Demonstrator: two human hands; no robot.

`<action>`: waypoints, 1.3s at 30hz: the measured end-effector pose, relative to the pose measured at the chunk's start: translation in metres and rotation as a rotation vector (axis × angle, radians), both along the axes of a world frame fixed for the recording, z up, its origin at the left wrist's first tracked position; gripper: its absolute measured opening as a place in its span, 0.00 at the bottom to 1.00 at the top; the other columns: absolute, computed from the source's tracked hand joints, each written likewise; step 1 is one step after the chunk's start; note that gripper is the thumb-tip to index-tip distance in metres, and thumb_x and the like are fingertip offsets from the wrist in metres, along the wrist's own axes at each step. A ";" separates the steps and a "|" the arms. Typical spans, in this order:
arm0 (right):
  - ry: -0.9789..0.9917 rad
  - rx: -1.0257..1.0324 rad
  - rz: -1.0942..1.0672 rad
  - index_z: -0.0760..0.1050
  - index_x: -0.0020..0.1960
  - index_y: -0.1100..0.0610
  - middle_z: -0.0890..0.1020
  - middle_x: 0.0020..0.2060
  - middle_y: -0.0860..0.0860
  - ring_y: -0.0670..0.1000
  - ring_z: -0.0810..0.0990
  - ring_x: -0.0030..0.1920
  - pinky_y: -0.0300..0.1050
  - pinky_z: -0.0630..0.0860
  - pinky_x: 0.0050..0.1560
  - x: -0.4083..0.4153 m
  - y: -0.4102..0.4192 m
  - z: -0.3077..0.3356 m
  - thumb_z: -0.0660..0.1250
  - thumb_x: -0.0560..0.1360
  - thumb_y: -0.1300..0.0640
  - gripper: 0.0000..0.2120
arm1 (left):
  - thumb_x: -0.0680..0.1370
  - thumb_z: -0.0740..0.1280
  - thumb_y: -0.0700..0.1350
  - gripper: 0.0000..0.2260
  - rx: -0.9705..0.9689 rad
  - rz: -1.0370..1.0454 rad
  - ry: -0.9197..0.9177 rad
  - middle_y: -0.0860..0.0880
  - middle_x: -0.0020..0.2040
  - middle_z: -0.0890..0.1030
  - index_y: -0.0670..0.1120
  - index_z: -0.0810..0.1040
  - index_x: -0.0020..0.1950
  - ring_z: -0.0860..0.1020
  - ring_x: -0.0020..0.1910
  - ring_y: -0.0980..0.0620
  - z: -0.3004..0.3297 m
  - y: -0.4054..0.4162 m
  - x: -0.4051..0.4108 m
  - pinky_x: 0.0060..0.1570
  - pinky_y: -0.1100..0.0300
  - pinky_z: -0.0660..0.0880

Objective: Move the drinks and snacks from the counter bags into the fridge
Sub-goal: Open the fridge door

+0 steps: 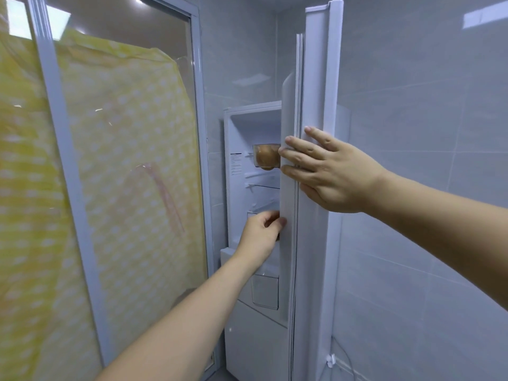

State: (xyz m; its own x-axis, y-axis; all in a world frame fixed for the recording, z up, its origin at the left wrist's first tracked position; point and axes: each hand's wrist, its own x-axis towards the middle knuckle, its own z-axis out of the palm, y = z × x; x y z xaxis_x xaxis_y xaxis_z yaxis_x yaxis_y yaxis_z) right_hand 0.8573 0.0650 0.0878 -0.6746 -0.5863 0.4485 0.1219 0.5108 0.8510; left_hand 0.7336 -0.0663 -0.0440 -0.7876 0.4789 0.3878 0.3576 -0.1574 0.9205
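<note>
The white fridge point(248, 127) stands open, and its door point(316, 92) is seen edge-on in the middle of the view. My right hand point(330, 171) lies flat against the door's edge with its fingers straight. My left hand point(261, 235) reaches in beside the door's inner liner, lower down, with fingers curled and the thumb touching the liner. The liner hides whatever sits in its palm. Inside, a clear box of brown eggs point(265, 158) sits on an upper shelf. No drinks, snacks or bags are in view.
A glass sliding door point(115, 174) with a yellow dotted cloth behind it fills the left side. A grey tiled wall point(426, 105) lies to the right of the fridge door. A white cable clip point(330, 359) sits low on that wall.
</note>
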 end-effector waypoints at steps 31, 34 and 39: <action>0.006 -0.130 -0.105 0.59 0.77 0.63 0.57 0.77 0.60 0.61 0.54 0.78 0.60 0.52 0.76 0.033 0.031 -0.017 0.52 0.80 0.51 0.28 | 0.80 0.68 0.47 0.17 -0.139 0.061 0.166 0.50 0.60 0.82 0.42 0.78 0.67 0.80 0.61 0.53 -0.001 0.040 0.028 0.58 0.68 0.74; -0.015 -0.219 -0.081 0.51 0.79 0.62 0.51 0.78 0.58 0.59 0.49 0.79 0.57 0.47 0.77 0.022 0.016 -0.022 0.48 0.81 0.49 0.30 | 0.81 0.66 0.51 0.21 -0.267 0.179 0.338 0.49 0.68 0.77 0.45 0.73 0.72 0.74 0.68 0.54 -0.002 0.019 0.014 0.65 0.65 0.69; -0.055 -0.335 -0.048 0.50 0.79 0.62 0.49 0.79 0.59 0.58 0.46 0.79 0.55 0.42 0.78 -0.004 -0.005 -0.027 0.49 0.82 0.48 0.30 | 0.84 0.59 0.50 0.22 -0.560 0.395 0.661 0.47 0.76 0.68 0.44 0.65 0.77 0.66 0.74 0.48 -0.001 -0.029 -0.014 0.66 0.62 0.62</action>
